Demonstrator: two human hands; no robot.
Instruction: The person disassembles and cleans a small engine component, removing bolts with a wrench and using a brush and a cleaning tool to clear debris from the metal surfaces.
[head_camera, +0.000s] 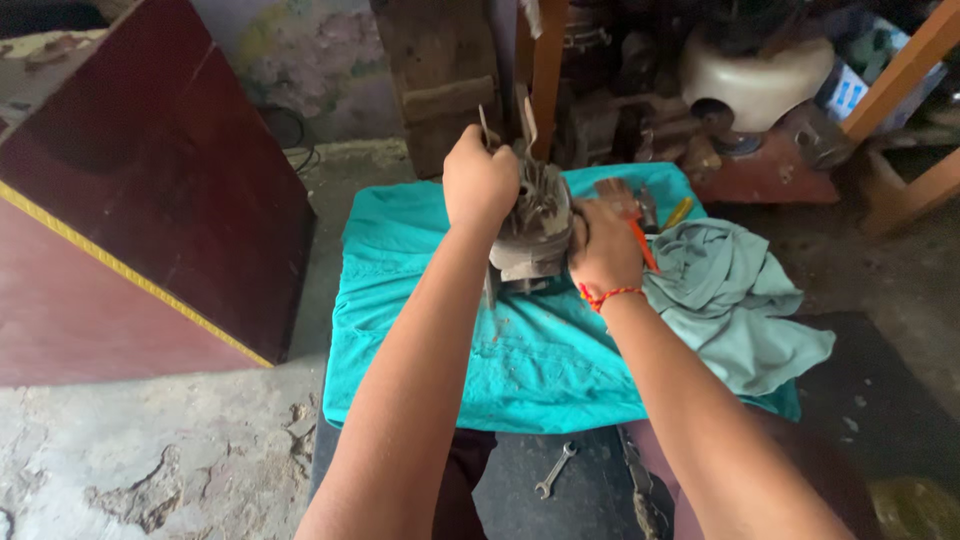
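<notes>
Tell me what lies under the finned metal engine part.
The finned metal engine part, gripped by the left hand and right hand, stands on a teal cloth. The surface beneath the cloth is hidden.

We have a grey, grimy finned engine cylinder (535, 225) standing upright on the teal-covered bench (520, 370), near its far edge. Its cooling fins run around the body, and a flat base flange shows at the bottom.
</notes>
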